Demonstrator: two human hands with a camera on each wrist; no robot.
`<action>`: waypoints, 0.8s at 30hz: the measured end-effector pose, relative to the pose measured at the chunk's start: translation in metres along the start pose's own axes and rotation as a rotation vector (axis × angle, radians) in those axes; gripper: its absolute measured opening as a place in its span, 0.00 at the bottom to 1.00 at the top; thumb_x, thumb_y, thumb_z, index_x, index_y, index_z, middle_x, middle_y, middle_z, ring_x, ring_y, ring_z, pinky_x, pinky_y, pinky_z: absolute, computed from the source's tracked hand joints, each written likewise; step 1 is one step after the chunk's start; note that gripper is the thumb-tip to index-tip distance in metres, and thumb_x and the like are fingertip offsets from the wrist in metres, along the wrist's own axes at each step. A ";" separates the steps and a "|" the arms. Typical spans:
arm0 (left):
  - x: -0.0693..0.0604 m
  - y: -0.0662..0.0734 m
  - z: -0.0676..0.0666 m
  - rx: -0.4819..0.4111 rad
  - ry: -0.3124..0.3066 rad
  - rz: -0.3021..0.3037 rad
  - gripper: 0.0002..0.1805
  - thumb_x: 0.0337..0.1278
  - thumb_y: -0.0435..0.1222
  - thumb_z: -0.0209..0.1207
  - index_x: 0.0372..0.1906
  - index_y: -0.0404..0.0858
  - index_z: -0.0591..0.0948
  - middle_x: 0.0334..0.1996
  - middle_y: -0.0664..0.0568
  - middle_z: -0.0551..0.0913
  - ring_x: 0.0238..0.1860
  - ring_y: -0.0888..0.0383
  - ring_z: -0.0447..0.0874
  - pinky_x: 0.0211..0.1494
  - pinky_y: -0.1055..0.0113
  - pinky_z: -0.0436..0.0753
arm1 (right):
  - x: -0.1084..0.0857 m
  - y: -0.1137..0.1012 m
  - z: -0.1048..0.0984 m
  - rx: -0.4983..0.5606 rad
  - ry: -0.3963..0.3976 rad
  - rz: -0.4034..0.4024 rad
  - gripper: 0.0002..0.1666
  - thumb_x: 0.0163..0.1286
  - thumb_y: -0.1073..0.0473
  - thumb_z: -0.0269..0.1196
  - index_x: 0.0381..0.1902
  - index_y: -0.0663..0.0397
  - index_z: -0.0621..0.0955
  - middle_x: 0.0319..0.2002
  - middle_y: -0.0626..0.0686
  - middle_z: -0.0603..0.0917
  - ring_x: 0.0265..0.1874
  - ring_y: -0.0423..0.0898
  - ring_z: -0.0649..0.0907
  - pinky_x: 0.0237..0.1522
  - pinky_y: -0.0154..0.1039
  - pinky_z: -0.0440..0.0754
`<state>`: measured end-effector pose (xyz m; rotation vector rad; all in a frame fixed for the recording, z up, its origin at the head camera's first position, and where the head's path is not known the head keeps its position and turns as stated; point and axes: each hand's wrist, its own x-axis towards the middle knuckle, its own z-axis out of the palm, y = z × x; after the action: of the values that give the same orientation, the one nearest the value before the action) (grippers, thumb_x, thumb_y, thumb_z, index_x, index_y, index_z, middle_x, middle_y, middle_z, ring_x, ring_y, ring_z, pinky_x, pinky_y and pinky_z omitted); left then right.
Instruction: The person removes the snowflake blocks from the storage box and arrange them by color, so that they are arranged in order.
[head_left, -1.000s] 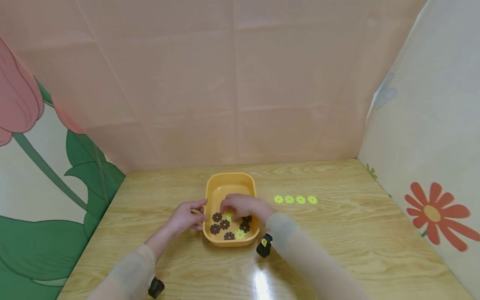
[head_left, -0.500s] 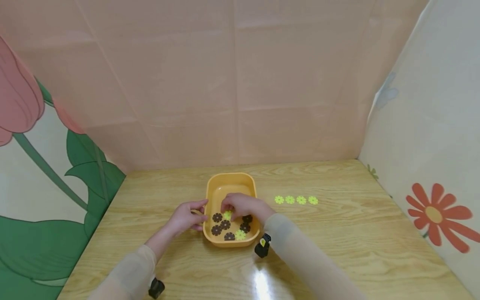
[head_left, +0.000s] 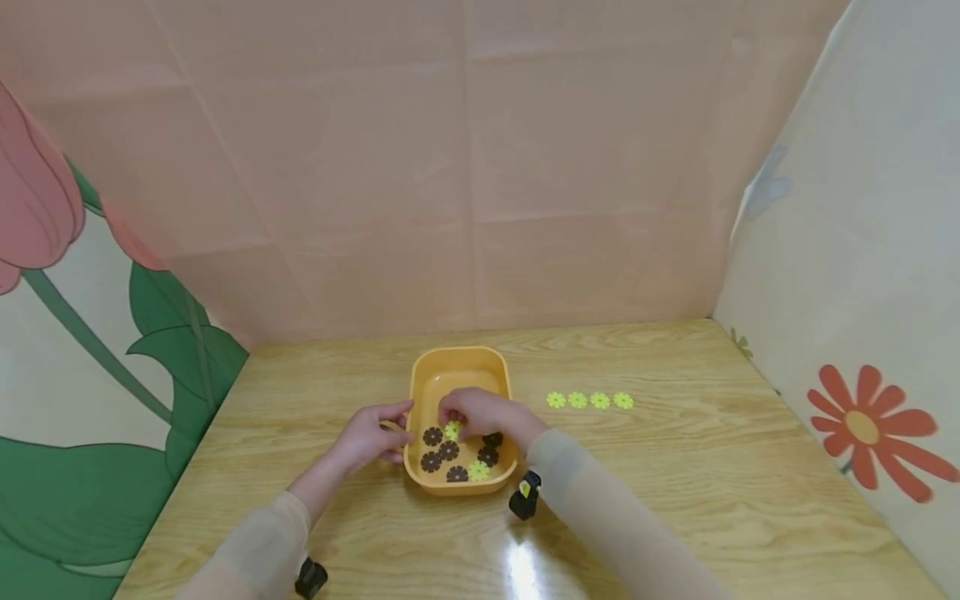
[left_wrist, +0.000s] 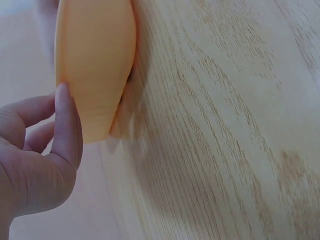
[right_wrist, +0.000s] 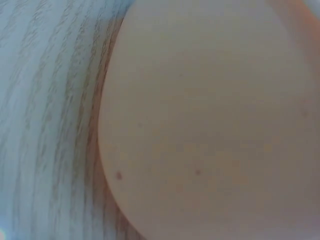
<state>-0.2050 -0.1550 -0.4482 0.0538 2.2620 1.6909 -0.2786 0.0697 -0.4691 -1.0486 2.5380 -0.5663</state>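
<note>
Right hand (head_left: 482, 410), fingers' hold unclear, reaches for a yellow flower-shaped disc (head_left: 452, 431) in an orange plastic tray (head_left: 459, 358); left hand (head_left: 365, 433), fingers apart, touches its wall. A shallow pinch could slip.

Soft even light, white glare on the near tabletop (head_left: 420, 550), right wrist view blurred

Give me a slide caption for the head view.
Right hand in an orange tray of flower-shaped pieces, left hand touching its side, four yellow pieces lined up alongside.
</note>
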 end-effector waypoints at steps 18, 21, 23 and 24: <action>-0.003 0.003 0.002 -0.014 -0.005 0.001 0.35 0.53 0.21 0.64 0.69 0.32 0.70 0.49 0.36 0.74 0.33 0.51 0.80 0.35 0.57 0.91 | -0.028 -0.005 -0.017 0.031 0.131 -0.067 0.16 0.65 0.62 0.69 0.50 0.48 0.81 0.39 0.42 0.81 0.38 0.39 0.78 0.43 0.33 0.82; -0.002 0.004 0.003 -0.018 -0.001 0.007 0.35 0.53 0.21 0.64 0.69 0.32 0.70 0.49 0.36 0.74 0.33 0.51 0.80 0.35 0.57 0.91 | -0.045 0.002 -0.028 0.086 0.210 -0.072 0.16 0.67 0.60 0.68 0.51 0.50 0.80 0.38 0.43 0.80 0.36 0.40 0.78 0.41 0.34 0.82; -0.002 0.004 0.003 -0.020 0.000 0.011 0.35 0.53 0.21 0.64 0.69 0.31 0.70 0.49 0.35 0.74 0.33 0.51 0.80 0.35 0.56 0.91 | -0.057 0.011 -0.035 0.124 0.257 -0.065 0.16 0.67 0.60 0.68 0.52 0.50 0.80 0.37 0.44 0.79 0.35 0.40 0.77 0.39 0.35 0.82; -0.002 0.004 0.003 -0.022 0.000 0.010 0.34 0.53 0.20 0.64 0.68 0.31 0.70 0.49 0.35 0.74 0.33 0.51 0.80 0.35 0.56 0.91 | -0.063 0.017 -0.038 0.144 0.278 -0.058 0.16 0.67 0.60 0.68 0.52 0.50 0.80 0.36 0.43 0.79 0.35 0.40 0.77 0.38 0.35 0.82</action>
<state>-0.2031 -0.1513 -0.4443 0.0598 2.2462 1.7208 -0.2631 0.1357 -0.4350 -1.0581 2.6565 -0.9566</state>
